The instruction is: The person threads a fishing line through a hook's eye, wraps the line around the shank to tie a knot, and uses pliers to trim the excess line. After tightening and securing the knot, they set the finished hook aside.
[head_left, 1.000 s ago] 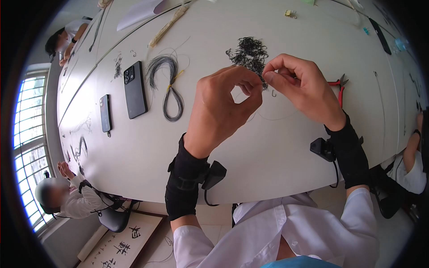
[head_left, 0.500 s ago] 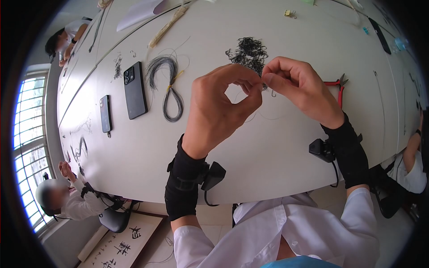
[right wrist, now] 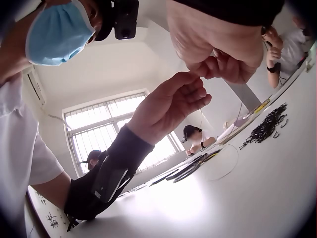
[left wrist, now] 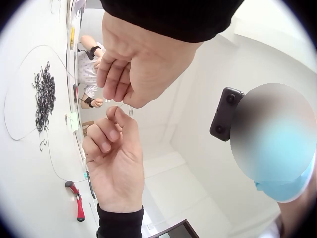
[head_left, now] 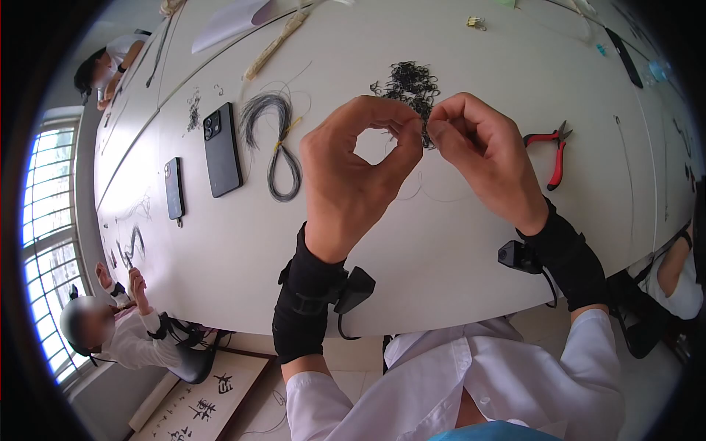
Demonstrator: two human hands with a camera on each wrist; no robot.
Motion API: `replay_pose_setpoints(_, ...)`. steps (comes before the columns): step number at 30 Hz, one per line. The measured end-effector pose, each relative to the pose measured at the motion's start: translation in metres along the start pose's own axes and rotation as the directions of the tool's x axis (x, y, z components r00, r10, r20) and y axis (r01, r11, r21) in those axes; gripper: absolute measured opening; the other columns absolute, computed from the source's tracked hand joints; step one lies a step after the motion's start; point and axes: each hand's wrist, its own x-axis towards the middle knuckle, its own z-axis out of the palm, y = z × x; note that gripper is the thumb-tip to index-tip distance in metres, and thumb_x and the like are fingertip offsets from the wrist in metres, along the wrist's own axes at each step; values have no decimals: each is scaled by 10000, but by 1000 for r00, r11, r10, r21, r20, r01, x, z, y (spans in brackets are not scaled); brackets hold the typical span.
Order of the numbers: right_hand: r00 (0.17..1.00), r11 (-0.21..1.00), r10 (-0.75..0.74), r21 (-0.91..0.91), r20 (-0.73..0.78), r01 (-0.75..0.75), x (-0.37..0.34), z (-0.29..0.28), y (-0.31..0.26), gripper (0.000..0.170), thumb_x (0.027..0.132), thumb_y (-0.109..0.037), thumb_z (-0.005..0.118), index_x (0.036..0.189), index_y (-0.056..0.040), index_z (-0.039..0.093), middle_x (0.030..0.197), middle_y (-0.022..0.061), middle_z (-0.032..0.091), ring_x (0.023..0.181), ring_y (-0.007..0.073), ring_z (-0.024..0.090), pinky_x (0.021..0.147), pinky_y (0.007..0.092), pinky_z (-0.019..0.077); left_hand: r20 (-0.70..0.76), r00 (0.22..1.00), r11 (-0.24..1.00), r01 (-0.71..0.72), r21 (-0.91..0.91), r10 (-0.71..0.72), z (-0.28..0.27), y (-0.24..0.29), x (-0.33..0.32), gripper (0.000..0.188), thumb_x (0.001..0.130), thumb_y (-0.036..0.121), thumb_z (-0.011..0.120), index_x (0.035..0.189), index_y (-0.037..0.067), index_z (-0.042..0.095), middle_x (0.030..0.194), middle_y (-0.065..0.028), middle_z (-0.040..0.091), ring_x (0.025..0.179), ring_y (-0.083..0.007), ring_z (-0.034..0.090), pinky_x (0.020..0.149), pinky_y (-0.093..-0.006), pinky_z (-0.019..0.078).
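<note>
Both grips raised over the counter [head_left: 441,272], tips nearly meeting. My left grip [head_left: 346,169] is pinched thumb to forefinger with no visible gap; my right grip [head_left: 496,151] likewise, other fingers curled in. Between them, as far as I can judge, is a fine line [left wrist: 5,106], its slack curving in a wide loop toward the counter; the held part is too thin to read its axis or any knot. The relation that counts, I judge, is that small meeting point: line right at both pinches, neither hand nearer. Just beyond, on the far side, lies the heap of small black hooks [head_left: 408,84]. Pliers [head_left: 557,160] sit right of my right grip, which is the closer hand, handles toward the near edge. Leftward, a tied bundle of dark strands [head_left: 265,109], then a phone [head_left: 223,151]. Most room lies between my forearms, back to the near edge.
</note>
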Motion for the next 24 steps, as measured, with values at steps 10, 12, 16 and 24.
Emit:
replay_pose_setpoints(10,994,975,-112,-195,-22,105,-7,1,-6,87,959,-67,661,990,-4,610,622,-21,521,524,30,395,497,230,338,-43,999,1000,-17,26,18,4,-3,-1,132,879,-44,755,1003,-48,707,968,-74,739,918,-123,688,904,-270,543)
replay_pose_setpoints(12,988,964,-152,-224,-34,140,-8,3,-6,83,960,-58,659,1004,-7,612,607,-9,524,506,34,411,485,236,339,-43,999,1000,-15,24,16,4,-3,-1,130,883,-43,754,1003,-47,707,969,-75,739,917,-122,688,903,-269,542)
replay_pose_setpoints(16,981,941,-190,-291,-28,173,-9,3,-4,91,968,-54,660,1039,-14,618,562,-4,517,473,41,445,468,241,343,-50,999,999,-13,33,15,4,-1,-1,131,886,-42,754,1007,-46,705,965,-75,739,915,-121,689,901,-268,543)
replay_pose_setpoints(24,961,906,-272,-347,-38,243,-10,5,-2,110,968,-34,679,1062,-24,621,552,15,532,451,60,470,455,246,339,-63,998,999,-20,43,22,4,-3,-1,138,883,-41,758,1009,-47,701,952,-72,738,903,-120,689,897,-272,545)
